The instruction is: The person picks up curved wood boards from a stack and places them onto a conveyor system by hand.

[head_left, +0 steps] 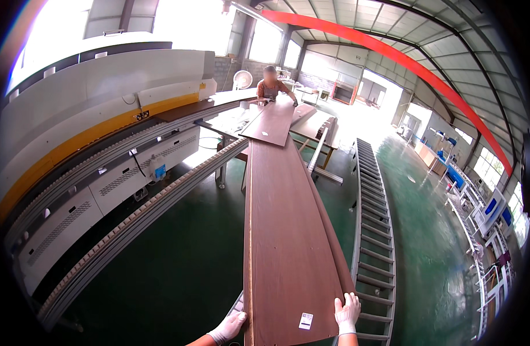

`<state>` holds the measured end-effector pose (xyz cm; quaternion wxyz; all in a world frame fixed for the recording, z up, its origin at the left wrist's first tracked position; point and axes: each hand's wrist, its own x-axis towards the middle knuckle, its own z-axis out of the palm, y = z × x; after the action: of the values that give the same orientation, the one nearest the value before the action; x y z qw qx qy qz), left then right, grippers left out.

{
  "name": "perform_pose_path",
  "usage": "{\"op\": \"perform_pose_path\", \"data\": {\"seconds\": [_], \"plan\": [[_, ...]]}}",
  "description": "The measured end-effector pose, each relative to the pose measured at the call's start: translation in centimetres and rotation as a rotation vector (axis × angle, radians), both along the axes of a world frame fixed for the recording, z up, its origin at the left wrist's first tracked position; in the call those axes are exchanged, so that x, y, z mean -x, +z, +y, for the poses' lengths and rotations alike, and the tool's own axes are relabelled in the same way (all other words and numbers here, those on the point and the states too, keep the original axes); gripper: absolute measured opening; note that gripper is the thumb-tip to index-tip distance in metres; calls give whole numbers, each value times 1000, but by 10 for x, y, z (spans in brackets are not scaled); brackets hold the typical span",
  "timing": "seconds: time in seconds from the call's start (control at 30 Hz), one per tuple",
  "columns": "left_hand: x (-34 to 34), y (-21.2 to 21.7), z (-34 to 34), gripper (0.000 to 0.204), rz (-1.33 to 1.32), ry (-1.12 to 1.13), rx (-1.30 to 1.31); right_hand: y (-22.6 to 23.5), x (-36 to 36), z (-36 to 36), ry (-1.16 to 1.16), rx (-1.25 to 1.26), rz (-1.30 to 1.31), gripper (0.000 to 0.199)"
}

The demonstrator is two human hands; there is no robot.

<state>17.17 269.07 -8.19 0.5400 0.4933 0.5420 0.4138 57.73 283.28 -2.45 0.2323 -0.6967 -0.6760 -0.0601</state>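
A long brown board (288, 230) stretches away from me, with a white label (306, 321) near its close end and a pale raw strip along its left edge. Another brown panel (325, 222) shows beneath it on the right. My left hand (229, 327), in a white glove, is closed at the board's left edge, its fingers partly hidden. At the right edge, near the corner, my gloved right hand (346, 311) grips the board with bent fingers. A shorter brown board (270, 124) lies across the far end, where a co-worker (272, 89) stands touching boards.
A long grey machine (109, 81) with a yellow band and roller rail (144, 222) runs along the left. A metal roller conveyor (373, 230) stands to the right on the green floor (426, 254). Beyond are a fan (242, 79) and blue-and-white equipment (491, 210).
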Motion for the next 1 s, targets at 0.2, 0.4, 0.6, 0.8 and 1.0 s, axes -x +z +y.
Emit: {"op": "perform_pose_path", "data": {"seconds": [0.2, 0.4, 0.6, 0.8, 1.0], "plan": [[-5, -4, -1, 58, -40, 25, -16, 2, 0, -1, -7, 13, 2, 52], [-4, 2, 0, 58, -105, 27, -8, 11, 4, -2, 20, 11, 27, 52], [-1, -6, 3, 63, 11, -13, -68, 16, 8, -4, -7, 66, 78, 52], [-10, 17, 1, 73, -177, 73, -95, 26, 10, -8, 1, 75, 102, 51], [-7, 15, 3, 78, -268, 150, -36, 14, 9, -6, 12, -5, 64, 48]]}}
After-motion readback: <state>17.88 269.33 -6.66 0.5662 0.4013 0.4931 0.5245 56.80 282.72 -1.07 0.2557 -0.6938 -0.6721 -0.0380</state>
